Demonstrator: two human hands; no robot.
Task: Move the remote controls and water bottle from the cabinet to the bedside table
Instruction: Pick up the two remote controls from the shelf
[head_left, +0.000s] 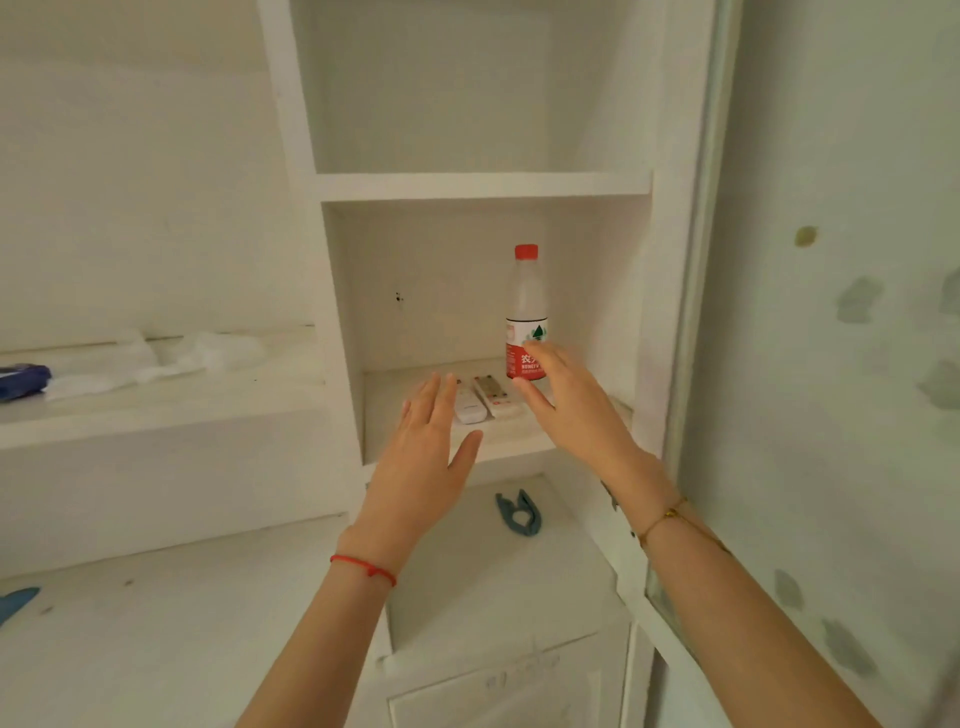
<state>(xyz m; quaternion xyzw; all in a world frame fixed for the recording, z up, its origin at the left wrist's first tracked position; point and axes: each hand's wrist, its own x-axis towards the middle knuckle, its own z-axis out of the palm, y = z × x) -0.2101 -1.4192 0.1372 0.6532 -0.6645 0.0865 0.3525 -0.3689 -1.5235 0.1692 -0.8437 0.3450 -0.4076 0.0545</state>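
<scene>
The water bottle (525, 312) stands upright, red cap up, on the white cabinet (670, 260) shelf. Just left of it, two remote controls (485, 397) lie flat side by side, long axes running front to back. Left hand (423, 457) and right hand (566, 410) reach in, fingers spread, holding nothing.

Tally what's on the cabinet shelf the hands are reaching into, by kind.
Remotes: 2
Bottle: 1
Total: 3
</scene>
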